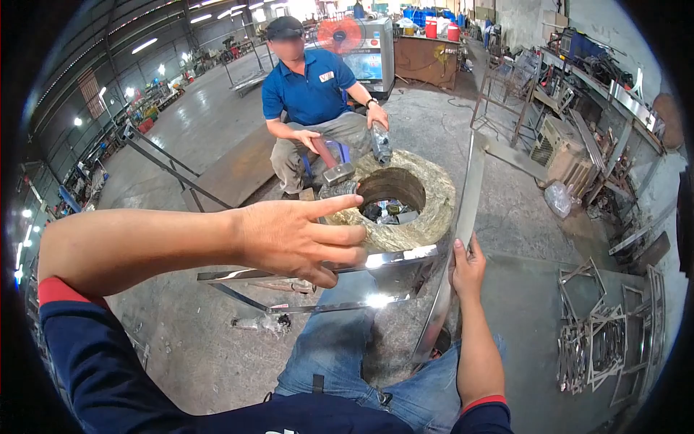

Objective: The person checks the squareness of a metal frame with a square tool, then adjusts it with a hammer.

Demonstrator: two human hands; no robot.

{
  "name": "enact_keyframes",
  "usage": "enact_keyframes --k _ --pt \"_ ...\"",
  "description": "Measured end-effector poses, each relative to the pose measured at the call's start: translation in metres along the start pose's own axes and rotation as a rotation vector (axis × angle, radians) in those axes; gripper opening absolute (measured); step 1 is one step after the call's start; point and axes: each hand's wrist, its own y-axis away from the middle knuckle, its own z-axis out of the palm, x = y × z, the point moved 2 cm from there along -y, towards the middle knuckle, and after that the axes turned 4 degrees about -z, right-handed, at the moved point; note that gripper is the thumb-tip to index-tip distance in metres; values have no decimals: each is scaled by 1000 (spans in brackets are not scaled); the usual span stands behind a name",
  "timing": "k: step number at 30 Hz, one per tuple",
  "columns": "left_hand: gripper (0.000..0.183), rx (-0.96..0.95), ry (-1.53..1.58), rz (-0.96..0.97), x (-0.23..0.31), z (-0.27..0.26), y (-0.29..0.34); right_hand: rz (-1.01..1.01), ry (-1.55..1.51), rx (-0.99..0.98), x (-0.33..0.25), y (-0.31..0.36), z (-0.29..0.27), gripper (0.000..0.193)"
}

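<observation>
My left hand (pixel 300 235) reaches across in front of me with its fingers stretched and spread, holding nothing. Below it lies a frame of shiny metal tubes (pixel 311 307), partly hidden by the hand. My right hand (pixel 468 269) is wrapped round a long polished metal bar (pixel 441 304) that stands tilted at my right knee; whether it joins the frame I cannot tell. Beyond the frame is a thick, round stone-like ring (pixel 434 195) with assorted items in its hollow. Across it, a crouching person (pixel 307 90) holds a sledgehammer (pixel 337 172) and a dark, wrapped-looking cylinder (pixel 381 142).
A red fan (pixel 340 35) and a large metal cabinet (pixel 372 54) stand behind the person. To the right are a loaded workbench (pixel 614 108), a boxy beige unit (pixel 560 152) and several metal frames (pixel 600 340). A rusty plate (pixel 231 166) lies at left.
</observation>
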Motion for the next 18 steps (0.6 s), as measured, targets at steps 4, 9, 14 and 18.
enact_keyframes --k 4,9,14,18 --pt "15 55 -127 23 -9 -15 8 -132 -105 57 7 -1 -11 53" --pt "11 201 49 -118 -40 -26 29 -175 49 171 -16 0 -39 56" --pt "31 244 307 -177 -50 -6 30 -226 99 165 -32 0 -47 57" --pt "46 317 495 -372 -31 15 21 -114 135 146 -38 9 -48 56"
